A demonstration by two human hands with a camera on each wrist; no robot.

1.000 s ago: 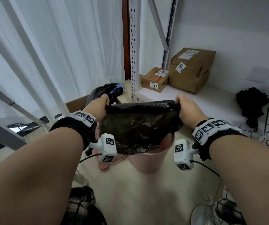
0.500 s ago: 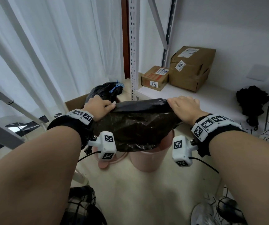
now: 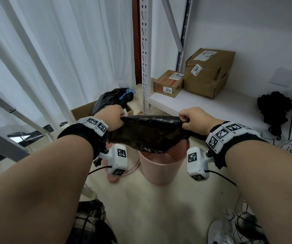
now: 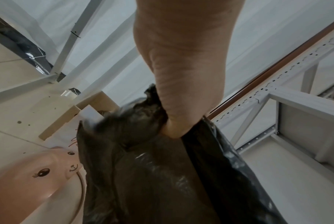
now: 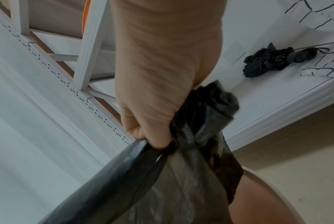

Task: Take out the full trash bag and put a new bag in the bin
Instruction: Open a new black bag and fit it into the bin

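A: Head view, near field: left hand [image 3: 110,117] and right hand [image 3: 194,120] each grip one end of the new black bag's [image 3: 150,132] mouth, fingers curled tight on the plastic.

B: Bag position?

A: Stretched between both hands, lower part hanging into the pink bin [image 3: 161,166] on the floor.

B: Farther back?

A: Tied full bag [image 3: 113,99] sits in a cardboard box [image 3: 82,110] beyond the left hand; two parcels on the shelf [image 3: 212,106].

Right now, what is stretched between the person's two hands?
In the head view, the black trash bag, its top edge pulled taut from left hand to right hand, above the pink bin.
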